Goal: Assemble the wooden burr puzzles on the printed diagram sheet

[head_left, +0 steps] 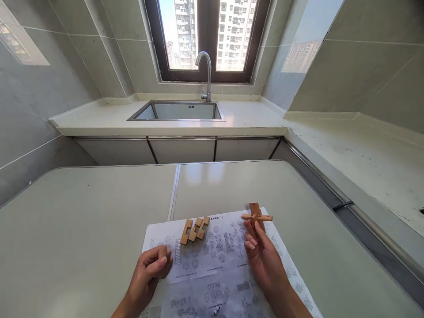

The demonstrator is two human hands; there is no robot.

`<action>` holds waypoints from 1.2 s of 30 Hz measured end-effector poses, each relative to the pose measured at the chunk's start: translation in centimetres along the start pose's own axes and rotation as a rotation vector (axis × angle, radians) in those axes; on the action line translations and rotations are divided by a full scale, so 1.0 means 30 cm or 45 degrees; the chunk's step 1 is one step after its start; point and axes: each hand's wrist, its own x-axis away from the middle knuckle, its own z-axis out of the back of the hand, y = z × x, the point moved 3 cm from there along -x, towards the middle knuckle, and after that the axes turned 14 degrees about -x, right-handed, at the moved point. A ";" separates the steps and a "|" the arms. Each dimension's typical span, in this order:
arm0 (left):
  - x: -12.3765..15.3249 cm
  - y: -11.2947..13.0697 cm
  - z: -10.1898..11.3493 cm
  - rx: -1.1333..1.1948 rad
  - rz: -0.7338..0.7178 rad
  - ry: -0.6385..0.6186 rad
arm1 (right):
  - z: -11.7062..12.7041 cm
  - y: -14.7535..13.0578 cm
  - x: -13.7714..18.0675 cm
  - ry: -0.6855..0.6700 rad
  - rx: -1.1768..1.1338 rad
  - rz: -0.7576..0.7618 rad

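Observation:
My right hand (pixel 261 254) pinches a few wooden burr puzzle pieces (pixel 254 216) joined in a cross, with one flat piece upright and another lying across it. The fingers cover the lower part of the cross. My left hand (pixel 149 269) is curled into a fist at the left edge of the printed sheet (pixel 198 285), and nothing shows in it. Between the hands, several notched wooden puzzle pieces (pixel 195 229) lie side by side, slanted, near the sheet's top edge. Small puzzle diagrams and text cover the sheet.
The pale tabletop (pixel 99 221) has a seam (pixel 174 190) running away from me. Beyond it, a white counter (pixel 251 117) holds a sink (pixel 182 110) with a chrome faucet (pixel 208 75) below a window. Another counter (pixel 374 154) runs along the right.

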 end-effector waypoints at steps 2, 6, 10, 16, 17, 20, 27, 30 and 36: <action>-0.001 0.007 -0.006 0.008 0.000 0.003 | -0.009 -0.001 0.007 -0.004 0.024 -0.008; -0.003 0.018 -0.019 0.025 -0.031 0.008 | -0.036 0.008 0.034 0.032 -0.020 -0.071; -0.002 0.024 -0.024 0.046 -0.058 0.038 | -0.063 0.031 0.064 -0.013 0.060 -0.203; 0.015 0.064 -0.029 -0.469 -0.095 0.280 | -0.094 0.049 0.105 -0.295 0.520 -0.138; 0.018 0.076 -0.034 -0.609 -0.115 0.311 | -0.100 0.051 0.111 -0.342 0.631 -0.099; 0.016 0.106 -0.050 -0.969 -0.246 0.312 | -0.118 0.061 0.125 -0.455 0.985 0.052; -0.062 0.125 -0.014 -1.376 -0.332 0.123 | -0.151 0.117 0.103 -0.714 1.692 0.538; -0.102 0.160 -0.003 -1.473 -0.273 -0.023 | -0.171 0.144 0.075 -0.727 1.873 0.604; -0.144 0.198 -0.012 -1.547 -0.236 -0.258 | -0.223 0.176 0.041 -0.669 2.113 0.668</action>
